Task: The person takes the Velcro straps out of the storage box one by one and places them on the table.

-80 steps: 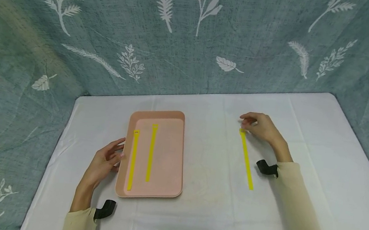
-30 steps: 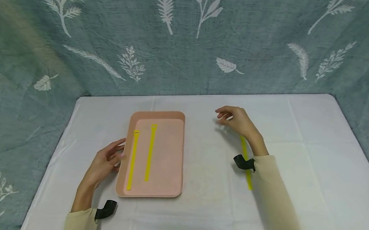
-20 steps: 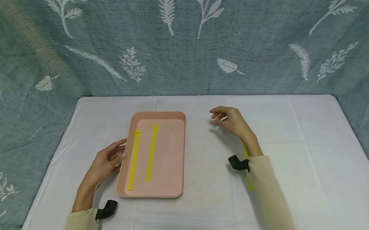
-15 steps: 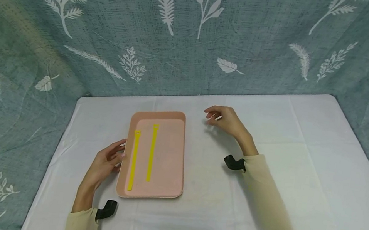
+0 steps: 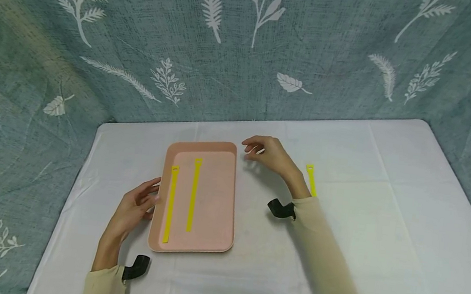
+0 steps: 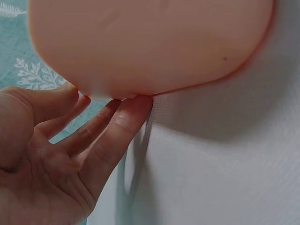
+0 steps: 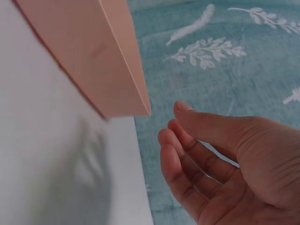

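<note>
While the right sleeve (image 5: 324, 255) partly hides a yellow strap (image 5: 311, 181), right fingers (image 7: 170, 161) hang loosely; relaxed left fingers (image 6: 117, 131) touch the tray (image 5: 216, 204).

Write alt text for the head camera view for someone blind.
Pink tray holding two yellow strips on a white table. The left hand touches its left edge; the empty right hand hovers near its far right corner. A third yellow strip lies to the right, partly hidden by the right sleeve.
</note>
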